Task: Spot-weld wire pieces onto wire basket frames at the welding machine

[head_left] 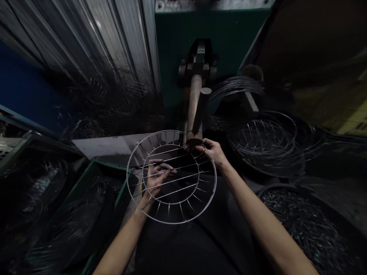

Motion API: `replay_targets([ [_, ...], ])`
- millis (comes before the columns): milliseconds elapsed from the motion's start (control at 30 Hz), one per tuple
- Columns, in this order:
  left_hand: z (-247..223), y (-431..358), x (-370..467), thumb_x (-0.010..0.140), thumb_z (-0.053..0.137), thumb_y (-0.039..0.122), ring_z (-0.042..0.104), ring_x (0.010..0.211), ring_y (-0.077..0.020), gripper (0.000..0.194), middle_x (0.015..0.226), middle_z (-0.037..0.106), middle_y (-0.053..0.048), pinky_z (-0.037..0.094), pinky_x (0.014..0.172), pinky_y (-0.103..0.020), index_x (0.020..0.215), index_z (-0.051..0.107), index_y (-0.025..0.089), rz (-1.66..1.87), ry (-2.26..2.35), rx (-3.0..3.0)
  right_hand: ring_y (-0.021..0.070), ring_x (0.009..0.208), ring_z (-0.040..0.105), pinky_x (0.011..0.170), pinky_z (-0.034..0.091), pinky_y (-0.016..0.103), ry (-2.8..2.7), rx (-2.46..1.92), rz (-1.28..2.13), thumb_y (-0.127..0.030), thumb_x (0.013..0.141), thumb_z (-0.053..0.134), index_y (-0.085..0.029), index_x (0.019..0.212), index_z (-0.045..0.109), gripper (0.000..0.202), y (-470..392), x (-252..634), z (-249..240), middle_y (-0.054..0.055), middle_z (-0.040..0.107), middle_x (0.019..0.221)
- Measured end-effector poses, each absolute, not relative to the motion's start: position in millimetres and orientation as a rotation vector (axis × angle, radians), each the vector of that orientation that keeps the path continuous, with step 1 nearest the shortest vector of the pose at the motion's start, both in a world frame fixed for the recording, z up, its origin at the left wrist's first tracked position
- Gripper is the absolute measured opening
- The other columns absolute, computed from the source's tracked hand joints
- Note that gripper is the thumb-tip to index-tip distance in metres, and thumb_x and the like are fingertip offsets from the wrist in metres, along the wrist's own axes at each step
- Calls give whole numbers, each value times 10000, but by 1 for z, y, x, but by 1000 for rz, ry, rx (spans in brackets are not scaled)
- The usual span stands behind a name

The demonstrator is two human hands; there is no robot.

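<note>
A round wire basket (185,221), with a large outer ring, a smaller inner ring, parallel cross wires and short spokes, is held at the tip of a welding machine's thick metal arm (195,95). My right hand (213,152) is closed at the far right of its rim, the fingertips close under the arm's end and partly hidden. My left hand (157,176) shows through the basket's wires, below the inner ring. Its fingers are curled with thumb and fingertips close together; what they pinch, if anything, I cannot make out.
The green machine body (174,46) stands ahead. Coiled wire (237,86) hangs at its right, above a pile of wire rings and racks (260,139). A tub of short wire pieces (304,225) is at lower right. A green crate (96,164) stands left, beside a pale board (97,147).
</note>
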State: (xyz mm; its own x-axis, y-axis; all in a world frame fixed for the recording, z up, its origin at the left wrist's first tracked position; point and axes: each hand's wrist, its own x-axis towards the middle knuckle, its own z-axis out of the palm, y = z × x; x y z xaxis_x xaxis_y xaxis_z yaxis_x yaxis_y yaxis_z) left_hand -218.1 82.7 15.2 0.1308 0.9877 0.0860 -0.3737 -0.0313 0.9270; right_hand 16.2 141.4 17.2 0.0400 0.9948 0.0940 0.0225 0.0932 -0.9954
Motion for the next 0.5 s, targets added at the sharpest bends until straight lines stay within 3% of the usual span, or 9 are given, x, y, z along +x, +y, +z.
replay_targets([
  [200, 3, 84, -231, 729, 721, 173, 691, 743, -171, 442, 845, 664, -6, 568, 658, -274, 1038, 410, 230, 1316, 791, 1067, 154, 717, 599, 671, 474, 278, -1268, -1192, 1124, -470, 633, 719, -190, 809, 670, 334, 137, 15, 20, 10, 670, 775],
  [333, -1, 98, -248, 703, 732, 152, 682, 787, -162, 421, 888, 674, -29, 556, 709, -243, 1052, 500, 192, 1134, 739, 914, 184, 813, 619, 757, 478, 309, -1294, -1277, 1025, -463, 670, 697, -211, 873, 691, 324, 117, 32, 12, 25, 689, 846],
  [433, 1, 117, -257, 828, 588, 260, 675, 683, -146, 210, 843, 677, -49, 555, 610, -226, 1001, 558, 145, 861, 634, 671, 190, 854, 619, 798, 468, 324, -1294, -1287, 1028, -441, 698, 681, -209, 908, 691, 313, 114, 39, -2, 30, 690, 889],
  [500, 5, 132, -260, 876, 479, 358, 673, 638, -174, 269, 838, 678, -83, 555, 553, -265, 961, 573, 122, 642, 526, 544, 189, 869, 615, 815, 459, 327, -1284, -1263, 1032, -425, 695, 686, -208, 914, 690, 309, 118, 36, -8, 27, 689, 900],
])
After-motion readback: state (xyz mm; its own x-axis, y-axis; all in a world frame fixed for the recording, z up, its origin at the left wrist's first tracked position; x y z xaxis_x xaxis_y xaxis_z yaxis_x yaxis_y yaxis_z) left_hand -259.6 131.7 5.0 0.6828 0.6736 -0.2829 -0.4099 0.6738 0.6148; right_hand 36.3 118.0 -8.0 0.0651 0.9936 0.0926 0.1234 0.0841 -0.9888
